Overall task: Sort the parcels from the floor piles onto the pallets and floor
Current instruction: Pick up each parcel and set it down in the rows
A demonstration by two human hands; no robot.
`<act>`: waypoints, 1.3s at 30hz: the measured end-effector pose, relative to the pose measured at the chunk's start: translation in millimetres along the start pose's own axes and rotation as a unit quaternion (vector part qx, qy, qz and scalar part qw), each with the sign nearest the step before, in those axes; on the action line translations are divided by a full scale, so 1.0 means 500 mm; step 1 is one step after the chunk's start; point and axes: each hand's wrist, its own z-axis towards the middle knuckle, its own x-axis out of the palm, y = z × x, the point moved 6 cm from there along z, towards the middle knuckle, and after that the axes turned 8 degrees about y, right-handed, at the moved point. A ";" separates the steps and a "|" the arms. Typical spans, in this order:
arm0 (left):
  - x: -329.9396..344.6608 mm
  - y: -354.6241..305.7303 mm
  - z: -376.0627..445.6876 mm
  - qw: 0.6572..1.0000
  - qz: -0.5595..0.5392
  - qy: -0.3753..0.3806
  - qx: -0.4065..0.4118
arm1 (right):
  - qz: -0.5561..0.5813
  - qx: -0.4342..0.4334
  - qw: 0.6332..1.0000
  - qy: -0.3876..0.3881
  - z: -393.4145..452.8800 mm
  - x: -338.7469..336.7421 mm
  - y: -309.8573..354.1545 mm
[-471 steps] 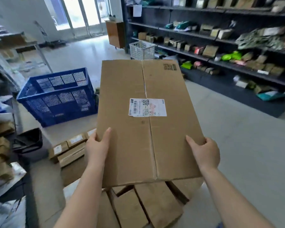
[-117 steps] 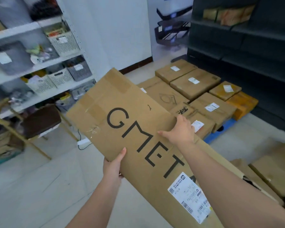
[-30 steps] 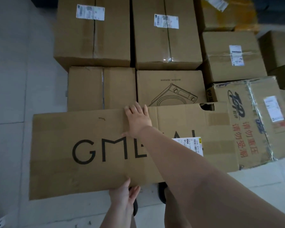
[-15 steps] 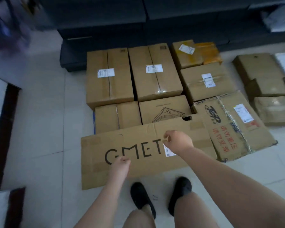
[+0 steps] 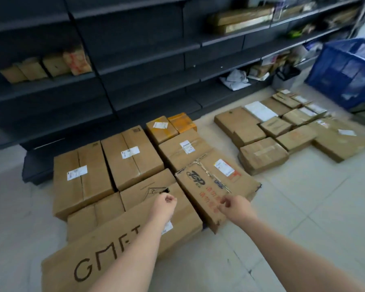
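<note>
Two hands hover empty, loosely curled: left hand point(image 5: 164, 204), right hand point(image 5: 233, 206). Below the left lies the long flat brown GMET-printed cardboard parcel point(image 5: 118, 245), leaning on boxes; probably light, stiff but awkward, best gripped along both long edges.

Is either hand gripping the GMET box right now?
No: the left hand and right hand hang above the boxes with loosely curled fingers holding nothing, while the GMET box leans against the stack.
</note>
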 end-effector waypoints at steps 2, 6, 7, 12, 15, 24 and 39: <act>0.094 -0.070 -0.003 1.000 0.011 0.015 0.004 | 0.021 0.010 0.999 -0.025 -0.007 -0.094 -0.089; 0.274 -0.201 -0.002 0.996 0.059 0.062 0.034 | 0.071 0.047 0.994 -0.073 -0.021 -0.267 -0.262; 0.309 -0.230 0.005 0.993 0.078 0.071 0.043 | 0.076 0.057 0.992 -0.083 -0.022 -0.303 -0.301; 0.414 -0.358 0.067 0.991 0.097 0.085 0.043 | 0.107 0.094 0.985 -0.095 0.024 -0.422 -0.452; 0.473 -0.434 0.132 0.989 0.106 0.086 0.054 | 0.110 0.106 0.983 -0.098 0.083 -0.485 -0.507; 0.694 -0.632 0.425 0.989 0.093 0.117 -0.003 | 0.082 0.150 0.984 -0.047 0.347 -0.752 -0.652; 0.998 -0.915 0.791 0.986 0.105 0.044 -0.120 | 0.082 0.141 0.982 0.093 0.899 -1.024 -0.951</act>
